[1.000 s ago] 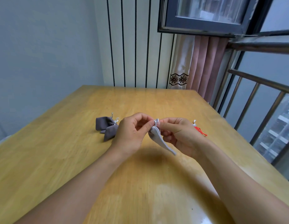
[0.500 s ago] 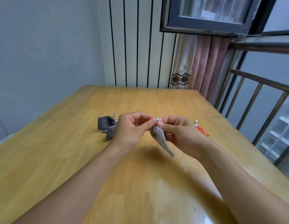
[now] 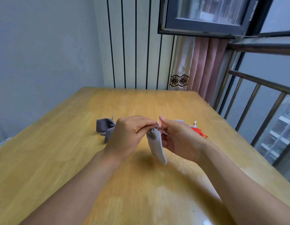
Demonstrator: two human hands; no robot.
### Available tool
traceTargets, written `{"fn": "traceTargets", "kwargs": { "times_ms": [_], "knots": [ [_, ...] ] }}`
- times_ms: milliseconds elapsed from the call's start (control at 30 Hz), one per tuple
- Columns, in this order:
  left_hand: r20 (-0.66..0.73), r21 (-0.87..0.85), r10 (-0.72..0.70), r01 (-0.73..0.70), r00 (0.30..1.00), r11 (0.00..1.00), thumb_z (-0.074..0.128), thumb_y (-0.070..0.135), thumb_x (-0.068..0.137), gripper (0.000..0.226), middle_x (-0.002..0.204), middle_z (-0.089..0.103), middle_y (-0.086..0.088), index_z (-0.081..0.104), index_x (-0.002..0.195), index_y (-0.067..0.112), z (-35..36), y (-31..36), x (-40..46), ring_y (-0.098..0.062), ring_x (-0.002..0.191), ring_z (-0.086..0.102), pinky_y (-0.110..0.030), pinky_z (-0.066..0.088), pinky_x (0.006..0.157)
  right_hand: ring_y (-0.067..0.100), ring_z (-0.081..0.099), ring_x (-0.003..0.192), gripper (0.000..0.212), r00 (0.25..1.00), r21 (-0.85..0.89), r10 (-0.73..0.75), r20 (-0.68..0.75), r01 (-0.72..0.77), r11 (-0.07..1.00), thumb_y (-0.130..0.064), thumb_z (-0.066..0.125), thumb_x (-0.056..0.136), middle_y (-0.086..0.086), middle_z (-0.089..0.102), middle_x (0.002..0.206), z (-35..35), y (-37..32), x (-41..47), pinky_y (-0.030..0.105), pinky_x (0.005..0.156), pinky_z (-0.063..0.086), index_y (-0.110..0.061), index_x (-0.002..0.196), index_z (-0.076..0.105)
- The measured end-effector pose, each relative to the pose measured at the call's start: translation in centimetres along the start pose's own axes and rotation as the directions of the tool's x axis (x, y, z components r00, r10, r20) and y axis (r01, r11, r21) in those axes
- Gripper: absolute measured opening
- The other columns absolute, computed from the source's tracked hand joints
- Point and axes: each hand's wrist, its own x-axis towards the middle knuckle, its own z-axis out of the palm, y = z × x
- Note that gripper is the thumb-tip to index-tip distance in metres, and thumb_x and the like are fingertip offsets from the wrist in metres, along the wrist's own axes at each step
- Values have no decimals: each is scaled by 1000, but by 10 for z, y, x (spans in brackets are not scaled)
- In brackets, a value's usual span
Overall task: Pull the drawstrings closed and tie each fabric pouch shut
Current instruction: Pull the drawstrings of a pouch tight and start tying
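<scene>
A light grey fabric pouch [image 3: 157, 146] hangs above the wooden table [image 3: 60, 159] by its silver drawstrings. My left hand [image 3: 126, 138] pinches the strings at the pouch's gathered neck from the left. My right hand [image 3: 180, 137] pinches them from the right, thumb raised. Two darker grey pouches [image 3: 103, 126] lie on the table behind my left hand, partly hidden by it. A red pouch [image 3: 199, 132] with orange cord lies behind my right hand, mostly hidden.
The table's right edge runs along a metal railing [image 3: 254, 101] and window. A pink curtain [image 3: 204, 65] hangs at the far right corner. A striped wall panel [image 3: 134, 46] stands behind the table.
My hands have drawn slightly apart on the drawstrings and my right thumb has lifted. The light grey pouch still hangs between them, its neck gathered tight.
</scene>
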Motion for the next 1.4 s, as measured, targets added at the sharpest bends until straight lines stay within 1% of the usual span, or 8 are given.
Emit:
{"fn": "traceTargets", "kwargs": {
  "times_ms": [133, 433, 700, 767, 900, 1100, 1300, 1400],
  "knots": [
    [73, 26, 73, -76, 995, 997, 70, 10, 87, 11, 91, 76, -2, 77, 95, 5, -1, 0, 1, -10, 84, 70, -29, 55, 75, 13, 64, 60, 47, 998, -13, -27, -49, 26, 1000, -19, 49, 103, 3, 62, 65, 2, 2, 0, 22, 57, 51, -10, 63, 71],
    [159, 176, 173, -201, 972, 964, 64, 16, 91, 12, 89, 72, -2, 74, 90, 8, -3, -1, 2, -20, 81, 68, -36, 54, 68, 21, 64, 73, 54, 991, 1, 12, -130, -12, 1000, -9, 53, 100, 4, 66, 66, 3, -1, 0, 27, 67, 54, -13, 49, 69],
    [286, 104, -83, 55, 955, 993, 59, 19, 95, 1, 95, 55, 14, 58, 96, 19, 2, -2, 1, -2, 89, 57, -37, 53, 76, 30, 52, 90, 24, 982, -62, 36, -183, -48, 997, -13, 61, 95, 14, 57, 85, -3, 4, 6, 45, 98, 48, -7, 74, 72],
    [292, 72, -154, 139, 944, 988, 55, 20, 97, 3, 93, 51, 14, 53, 94, 19, 6, -4, -3, -3, 87, 54, -36, 52, 77, 26, 51, 82, 18, 977, -93, 37, -208, -58, 994, -16, 65, 94, 8, 56, 77, -6, 4, 7, 42, 92, 48, -8, 78, 70],
    [224, 51, -266, 261, 938, 964, 51, 21, 96, 5, 90, 53, 10, 47, 92, 21, 9, -13, -4, -10, 84, 52, -35, 49, 75, 9, 51, 58, 11, 952, -153, -17, -304, -31, 988, -16, 66, 93, 2, 54, 67, -12, 2, 8, 23, 61, 45, -7, 86, 66],
    [130, 9, -348, 350, 928, 937, 56, 10, 95, 11, 84, 54, 14, 50, 91, 18, 16, -15, -3, -14, 80, 57, -36, 53, 69, 7, 51, 54, 14, 927, -217, -89, -364, 8, 976, -11, 63, 95, 2, 53, 65, -13, 3, 9, 24, 59, 44, -8, 81, 66],
    [182, -309, -496, 528, 849, 791, 59, 9, 95, 8, 93, 67, -13, 53, 100, 8, 14, -11, -5, -22, 80, 71, -32, 59, 69, 11, 64, 66, 15, 960, -95, -45, -277, 19, 995, -15, 60, 98, 4, 60, 69, -11, 7, 10, 23, 62, 55, -2, 96, 66],
    [179, -379, -534, 559, 826, 738, 64, 12, 93, 12, 92, 70, -14, 58, 102, 8, 15, -7, -6, -26, 77, 73, -32, 60, 69, 17, 68, 73, 16, 965, -28, -50, -259, 44, 999, -14, 60, 98, 6, 60, 70, -10, 7, 10, 25, 66, 59, 1, 97, 64]
  ]
}}
